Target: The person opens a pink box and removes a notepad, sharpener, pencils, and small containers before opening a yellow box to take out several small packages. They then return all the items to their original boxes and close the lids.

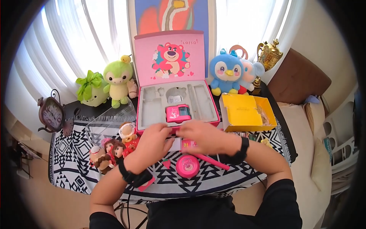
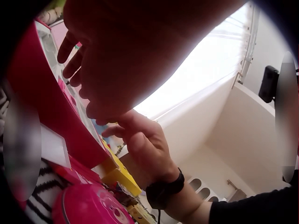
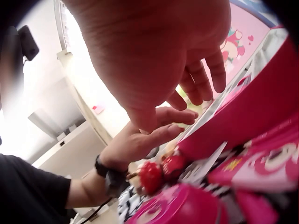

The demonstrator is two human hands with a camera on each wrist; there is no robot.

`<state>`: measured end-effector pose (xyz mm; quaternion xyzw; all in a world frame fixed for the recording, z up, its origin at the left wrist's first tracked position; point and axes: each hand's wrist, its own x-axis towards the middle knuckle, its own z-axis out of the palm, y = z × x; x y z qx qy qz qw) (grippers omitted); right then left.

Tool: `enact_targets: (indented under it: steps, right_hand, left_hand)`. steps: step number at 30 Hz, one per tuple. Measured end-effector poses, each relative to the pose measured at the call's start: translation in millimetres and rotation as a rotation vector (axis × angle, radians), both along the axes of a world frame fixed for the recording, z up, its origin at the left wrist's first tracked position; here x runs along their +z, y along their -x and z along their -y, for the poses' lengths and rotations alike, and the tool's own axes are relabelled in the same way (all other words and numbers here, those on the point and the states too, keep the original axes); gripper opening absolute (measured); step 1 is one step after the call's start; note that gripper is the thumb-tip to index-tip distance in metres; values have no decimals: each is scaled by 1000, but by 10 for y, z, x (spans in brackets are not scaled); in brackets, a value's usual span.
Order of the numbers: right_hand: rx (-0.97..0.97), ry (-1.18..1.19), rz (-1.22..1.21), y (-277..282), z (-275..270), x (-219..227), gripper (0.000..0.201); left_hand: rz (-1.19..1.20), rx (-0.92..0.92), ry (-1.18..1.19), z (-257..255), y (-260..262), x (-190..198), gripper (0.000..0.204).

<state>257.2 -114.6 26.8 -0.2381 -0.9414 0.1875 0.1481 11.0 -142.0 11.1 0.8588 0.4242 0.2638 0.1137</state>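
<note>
A pink gift box (image 1: pixel 218 108) with a bear on its raised lid (image 1: pixel 171 57) stands open, its grey moulded tray (image 1: pixel 150 110) facing up. A pink item with a bear picture and a dark window (image 1: pixel 178 113) sits in the tray's front middle. My left hand (image 1: pixel 152 143) hovers at the box's front edge, fingers loosely bent, holding nothing. Close beside it is my right hand (image 1: pixel 206 137), its fingers relaxed and empty in the right wrist view. Below the hands lie a round pink case (image 1: pixel 187 166), a pink stick (image 1: pixel 215 163) and a pink bear-print pack (image 3: pixel 261 168).
A yellow box (image 1: pixel 248 112) stands at the right. Small dolls (image 1: pixel 114 149) sit left of my left hand. Behind are green plush toys (image 1: pixel 119 78), a blue plush penguin (image 1: pixel 225 72), a gold trophy (image 1: pixel 268 57) and, far left, a clock (image 1: pixel 52 113).
</note>
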Motion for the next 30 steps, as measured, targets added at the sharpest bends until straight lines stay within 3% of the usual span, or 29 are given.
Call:
enact_targets:
  steps: [3,6,8,11,13,14,16,18,22,25,27,30]
  right_hand:
    - [69,-62,45,-24,456,-94,69]
    - [19,56,168,5,738,-212,73]
    - [2,-75,125,38,769,-313,73]
    - [4,-18,146,35,751,-248,73]
    - [12,34,183,49,678,-79,73]
    - [-35,4,154,62,601,55,74]
    - [-113,-43,151,83,353,342,79]
    - [-172,-187,-27,119,-116,273,78]
    - [-308,-353,-156,319,-1088,128,64]
    - [-350,-311,-47,422,-1490,-38,60]
    - [-369,-227,81,470,-1642,-171,61]
    - [-421,-156,70,471,-1734,-366,54]
  left_hand:
    - [-36,-42,87,368,37,17,32]
    - [-46,-101,223,614,1,-124,33]
    - [-14,-127,272,650,-50,-138,34]
    - [-42,-103,364,668,-74,-28,38]
    - [60,-182,454,576,-65,112,43]
    - [64,-177,454,510,-57,193,43]
    - [158,-95,219,310,-45,362,49]
    - [148,73,234,1,-82,503,53]
    - [140,69,15,-883,-64,221,58]
    - [68,78,8,-1384,-20,-70,57]
    - [10,75,50,-1514,-22,-117,55]
    - [-71,88,183,-1550,-62,-164,49]
